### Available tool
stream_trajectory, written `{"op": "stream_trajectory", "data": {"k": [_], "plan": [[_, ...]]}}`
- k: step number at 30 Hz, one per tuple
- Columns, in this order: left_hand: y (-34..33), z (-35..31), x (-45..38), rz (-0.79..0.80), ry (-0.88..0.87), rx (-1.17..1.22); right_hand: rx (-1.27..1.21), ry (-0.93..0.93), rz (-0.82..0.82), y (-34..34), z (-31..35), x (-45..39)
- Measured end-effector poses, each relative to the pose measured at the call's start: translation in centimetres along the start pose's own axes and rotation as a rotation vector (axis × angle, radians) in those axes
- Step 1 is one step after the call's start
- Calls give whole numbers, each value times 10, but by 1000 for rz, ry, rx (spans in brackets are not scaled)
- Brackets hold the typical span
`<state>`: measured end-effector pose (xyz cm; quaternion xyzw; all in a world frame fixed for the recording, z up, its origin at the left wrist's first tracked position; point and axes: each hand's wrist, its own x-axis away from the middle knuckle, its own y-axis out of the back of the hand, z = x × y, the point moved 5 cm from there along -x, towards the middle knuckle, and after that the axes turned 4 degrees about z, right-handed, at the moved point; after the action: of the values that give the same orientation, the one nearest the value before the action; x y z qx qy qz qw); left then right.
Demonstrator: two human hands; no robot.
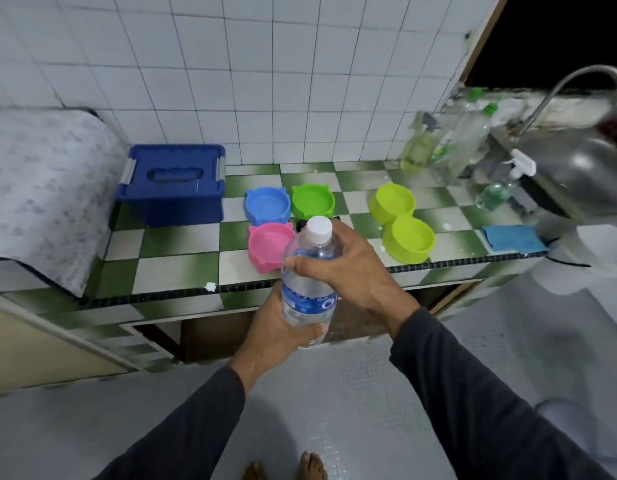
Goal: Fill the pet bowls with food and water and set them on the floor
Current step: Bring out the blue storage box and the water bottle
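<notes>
- A clear water bottle, with a white cap screwed on and a blue label, is held upright in front of the bench; it appears mostly full of water.
- The bottle's lower part is gripped by the left hand, fingers curled round it.
- Its shoulder, just below the cap, is wrapped by the right hand.
- Three cat-eared pet bowls are seen on the checkered bench: a blue bowl, a green bowl beside it, and a pink bowl nearer the edge. All three look empty.
- A lime double bowl lies to the right, both wells empty.
- A blue lidded storage box stands shut at the left; its contents are hidden.
- A blue cloth lies near the sink.
</notes>
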<state>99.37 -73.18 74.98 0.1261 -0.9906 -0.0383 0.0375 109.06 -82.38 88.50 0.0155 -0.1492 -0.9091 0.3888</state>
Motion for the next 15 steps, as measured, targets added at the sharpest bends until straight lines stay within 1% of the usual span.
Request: {"op": "stream_trajectory", "data": {"k": [4, 9, 15], "plan": [[2, -31, -21, 22, -76, -49, 36, 28, -63, 17, 21, -6], [-4, -54, -46, 77, -177, -93, 6, 59, -158, 38, 34, -7], [-19, -48, -76, 143, -176, -121, 9, 42, -264, 65, 35, -2]]}}
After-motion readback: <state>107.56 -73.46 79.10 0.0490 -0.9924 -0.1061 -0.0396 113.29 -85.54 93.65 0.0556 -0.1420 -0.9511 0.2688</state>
